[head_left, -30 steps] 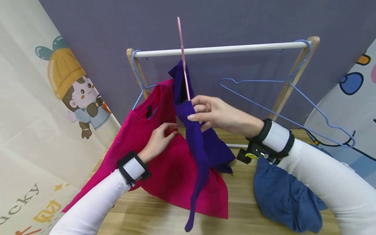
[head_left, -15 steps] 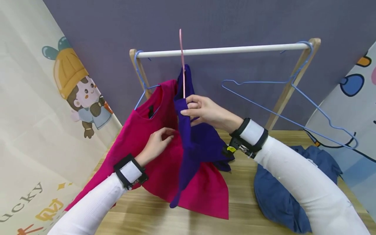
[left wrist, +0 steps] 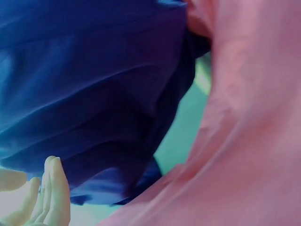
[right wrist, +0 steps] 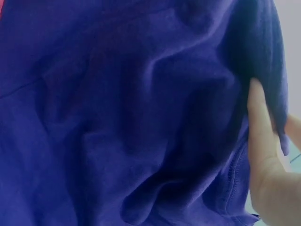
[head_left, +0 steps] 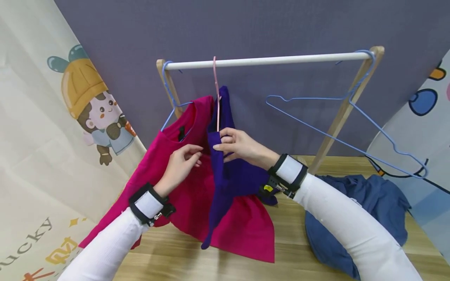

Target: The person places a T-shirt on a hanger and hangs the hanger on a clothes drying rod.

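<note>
A purple garment (head_left: 228, 175) hangs on a pink hanger (head_left: 216, 84), seen nearly edge-on. My right hand (head_left: 242, 148) pinches this garment at its upper edge, close to the hanger; the right wrist view shows a finger and thumb either side of the cloth. The hanger's hook overlaps the white rail (head_left: 263, 61); whether it bears on it I cannot tell. To the left is a crimson top (head_left: 158, 171) on a blue hanger (head_left: 168, 89). My left hand (head_left: 183, 162) is in front of that top, fingers loosely bent, holding nothing. In the left wrist view its fingertips lie near the purple cloth.
A bare blue hanger (head_left: 309, 97) hangs at the rail's right end, beside the wooden post (head_left: 330, 132). Crumpled blue clothing (head_left: 365, 210) lies on the wooden tabletop (head_left: 291, 238) at the right. Printed curtains (head_left: 28, 128) flank the grey backdrop.
My right hand has moved left and lowered the purple garment with its hanger, bringing the hook down to rail height. My left hand has shifted slightly left, away from the purple cloth.
</note>
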